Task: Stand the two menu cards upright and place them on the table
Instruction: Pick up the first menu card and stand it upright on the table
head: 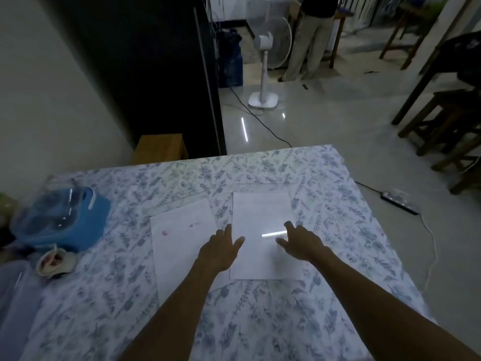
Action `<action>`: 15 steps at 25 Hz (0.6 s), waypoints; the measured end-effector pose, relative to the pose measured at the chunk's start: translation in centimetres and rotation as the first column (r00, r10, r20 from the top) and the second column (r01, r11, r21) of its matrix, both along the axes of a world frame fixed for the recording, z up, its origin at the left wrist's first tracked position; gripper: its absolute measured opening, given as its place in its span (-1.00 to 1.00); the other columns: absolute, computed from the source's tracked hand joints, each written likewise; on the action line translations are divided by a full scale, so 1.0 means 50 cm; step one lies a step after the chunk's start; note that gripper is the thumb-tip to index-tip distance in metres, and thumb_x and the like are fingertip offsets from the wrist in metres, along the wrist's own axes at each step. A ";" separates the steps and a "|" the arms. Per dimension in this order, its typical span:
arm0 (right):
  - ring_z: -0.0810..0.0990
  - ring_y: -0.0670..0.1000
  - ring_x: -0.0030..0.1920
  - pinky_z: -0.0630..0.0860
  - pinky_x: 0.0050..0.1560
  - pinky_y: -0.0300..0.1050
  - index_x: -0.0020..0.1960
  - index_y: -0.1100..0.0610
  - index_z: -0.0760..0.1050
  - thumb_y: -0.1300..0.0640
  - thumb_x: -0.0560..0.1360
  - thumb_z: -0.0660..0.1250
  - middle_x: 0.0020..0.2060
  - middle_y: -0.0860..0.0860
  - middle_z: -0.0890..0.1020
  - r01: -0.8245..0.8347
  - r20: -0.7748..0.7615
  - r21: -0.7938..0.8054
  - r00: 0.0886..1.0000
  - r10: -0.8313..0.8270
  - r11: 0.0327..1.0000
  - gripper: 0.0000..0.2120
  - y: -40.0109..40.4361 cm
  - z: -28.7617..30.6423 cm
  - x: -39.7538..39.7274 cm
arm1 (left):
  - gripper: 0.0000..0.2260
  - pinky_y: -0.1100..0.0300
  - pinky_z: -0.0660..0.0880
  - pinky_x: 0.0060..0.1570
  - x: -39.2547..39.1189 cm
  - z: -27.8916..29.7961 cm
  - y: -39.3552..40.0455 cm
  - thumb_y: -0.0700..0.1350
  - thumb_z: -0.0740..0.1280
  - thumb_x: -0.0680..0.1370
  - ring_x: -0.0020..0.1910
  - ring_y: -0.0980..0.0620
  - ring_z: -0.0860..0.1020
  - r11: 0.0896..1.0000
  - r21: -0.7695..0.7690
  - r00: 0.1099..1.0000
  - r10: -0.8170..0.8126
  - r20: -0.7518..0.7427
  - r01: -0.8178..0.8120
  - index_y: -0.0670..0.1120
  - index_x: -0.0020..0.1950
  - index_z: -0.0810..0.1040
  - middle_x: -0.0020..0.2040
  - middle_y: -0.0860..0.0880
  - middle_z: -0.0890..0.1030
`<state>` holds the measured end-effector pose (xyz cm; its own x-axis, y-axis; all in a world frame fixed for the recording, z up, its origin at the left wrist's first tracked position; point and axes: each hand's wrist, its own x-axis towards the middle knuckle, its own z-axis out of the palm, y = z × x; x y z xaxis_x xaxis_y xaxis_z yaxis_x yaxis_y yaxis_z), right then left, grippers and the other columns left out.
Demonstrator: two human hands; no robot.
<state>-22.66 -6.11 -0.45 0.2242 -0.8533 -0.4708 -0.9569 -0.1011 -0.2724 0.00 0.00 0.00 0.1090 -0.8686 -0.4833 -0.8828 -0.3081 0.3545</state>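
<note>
Two white menu cards lie flat side by side on the table (260, 321), which has a blue floral cloth. The left card (179, 246) has faint pink marks. The right card (261, 214) is glossy and reflects a bright light strip. My left hand (221, 250) rests over the right card's left edge, between the two cards, fingers spread. My right hand (302, 243) is over that card's right edge, fingers spread too. Neither hand grips anything.
A clear bowl on a blue container (62, 220) stands at the table's left, with a crumpled cloth (56, 263) in front. Beyond the table are a white floor fan (265, 61), a power strip (400, 203), wooden stools (447, 126) and a standing person (309, 35).
</note>
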 end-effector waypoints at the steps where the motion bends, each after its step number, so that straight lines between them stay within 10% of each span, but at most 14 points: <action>1: 0.54 0.27 0.23 0.49 0.19 0.13 0.50 0.19 0.11 -0.19 0.57 0.19 0.29 0.27 0.49 0.038 -0.030 0.034 0.999 -0.037 0.999 -0.34 -0.005 -0.015 -0.009 | -0.33 -0.11 0.29 0.44 -0.010 -0.012 -0.006 0.30 -0.03 0.63 0.50 -0.20 0.31 0.999 0.016 0.999 0.030 -0.032 -0.030 -0.04 0.64 0.01 0.59 -0.21 0.20; 9: 0.50 0.26 0.27 0.45 0.22 0.07 0.42 0.29 0.17 -0.07 0.57 0.24 0.30 0.29 0.47 0.269 0.025 0.110 0.962 -0.273 0.957 -0.40 -0.007 -0.063 -0.031 | -0.33 -0.09 0.30 0.42 -0.050 -0.061 -0.012 0.32 -0.01 0.61 0.43 -0.27 0.39 0.938 0.055 0.923 0.346 -0.168 -0.342 -0.08 0.58 0.18 0.48 -0.30 0.36; 15: 0.53 0.15 -0.07 0.45 -0.08 -0.07 0.09 0.22 0.32 0.08 0.52 0.25 0.07 0.22 0.59 0.361 0.157 0.109 0.914 -0.375 0.926 -0.75 0.035 -0.055 -0.042 | -0.32 -0.08 0.30 0.43 -0.042 -0.032 0.011 0.35 -0.03 0.60 0.44 -0.24 0.40 0.910 0.049 0.882 0.411 -0.230 -0.411 -0.06 0.58 0.21 0.49 -0.23 0.40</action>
